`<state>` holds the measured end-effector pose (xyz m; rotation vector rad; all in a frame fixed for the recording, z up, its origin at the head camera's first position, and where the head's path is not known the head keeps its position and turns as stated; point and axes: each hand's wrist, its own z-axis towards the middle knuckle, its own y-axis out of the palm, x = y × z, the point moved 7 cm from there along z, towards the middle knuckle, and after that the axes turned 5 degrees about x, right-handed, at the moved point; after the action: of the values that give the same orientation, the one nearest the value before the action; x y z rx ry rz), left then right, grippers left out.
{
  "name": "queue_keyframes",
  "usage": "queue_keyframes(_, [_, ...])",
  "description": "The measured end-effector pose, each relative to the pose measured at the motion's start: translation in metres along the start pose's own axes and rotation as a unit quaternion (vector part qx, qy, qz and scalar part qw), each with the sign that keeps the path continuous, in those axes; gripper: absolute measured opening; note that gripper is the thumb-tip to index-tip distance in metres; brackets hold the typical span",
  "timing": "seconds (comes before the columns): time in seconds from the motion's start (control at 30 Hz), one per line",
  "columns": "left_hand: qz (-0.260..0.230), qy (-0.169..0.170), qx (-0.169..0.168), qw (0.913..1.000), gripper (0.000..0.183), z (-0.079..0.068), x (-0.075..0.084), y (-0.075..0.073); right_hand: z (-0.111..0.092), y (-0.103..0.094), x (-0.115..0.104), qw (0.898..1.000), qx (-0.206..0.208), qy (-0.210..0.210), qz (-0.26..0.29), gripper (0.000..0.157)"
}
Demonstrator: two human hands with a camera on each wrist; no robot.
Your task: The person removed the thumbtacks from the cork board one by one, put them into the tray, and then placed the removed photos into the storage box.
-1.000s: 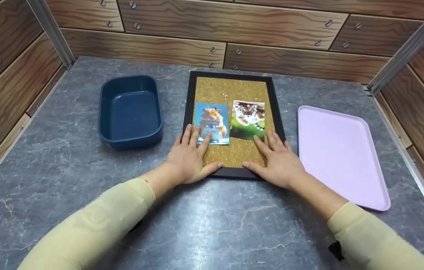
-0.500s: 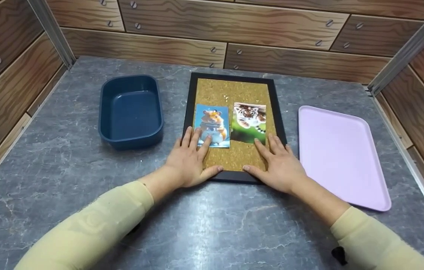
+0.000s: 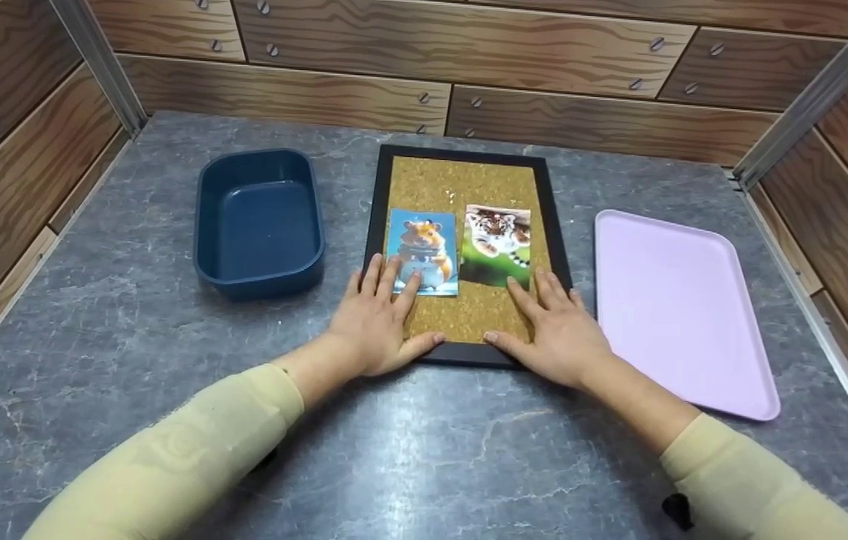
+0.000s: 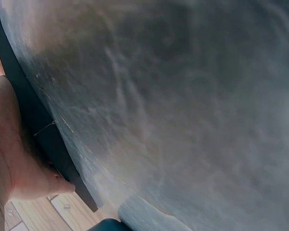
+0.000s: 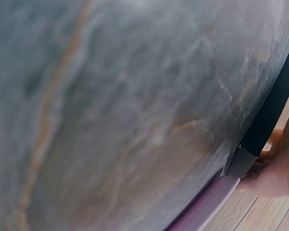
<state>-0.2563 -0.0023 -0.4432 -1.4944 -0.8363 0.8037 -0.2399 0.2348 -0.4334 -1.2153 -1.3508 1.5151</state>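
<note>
A cork board (image 3: 461, 315) in a black frame lies flat on the table, and two picture cards are on it. The left card (image 3: 424, 240) shows a cartoon hamster on blue; the right card (image 3: 495, 244) shows a tiger cub over green. My left hand (image 3: 371, 326) rests with spread, straight fingers on the near left corner, one fingertip over the hamster card's lower part. On the near right corner lies my right hand (image 3: 563, 330), fingers straight, index tip at the tiger card's lower edge. Each wrist view shows the black frame's edge (image 4: 38, 120) beside the hand.
To the left stands a dark blue bin (image 3: 263, 232) with rounded corners. A lilac tray (image 3: 683, 315) lies to the right, close to my right hand. Wood-print walls (image 3: 364, 90) with metal corner posts bound the grey marbled table (image 3: 409, 465).
The board, the cards and both hands shifted slightly toward me between the first and second frames. Since then only the view has moved a little.
</note>
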Motion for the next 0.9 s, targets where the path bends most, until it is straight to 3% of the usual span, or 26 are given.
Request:
queue_keyframes(0.4, [-0.01,0.011,0.012,0.9998,0.104,-0.009,0.004,-0.002,-0.01,0.0,-0.005,1.0,0.005,0.002,0.0,0.104])
queue_keyframes(0.9, [0.01,0.005,0.005,0.9999,0.103,-0.021,0.01,0.0,-0.02,0.002,-0.009,1.0,0.002,0.001,-0.001,0.105])
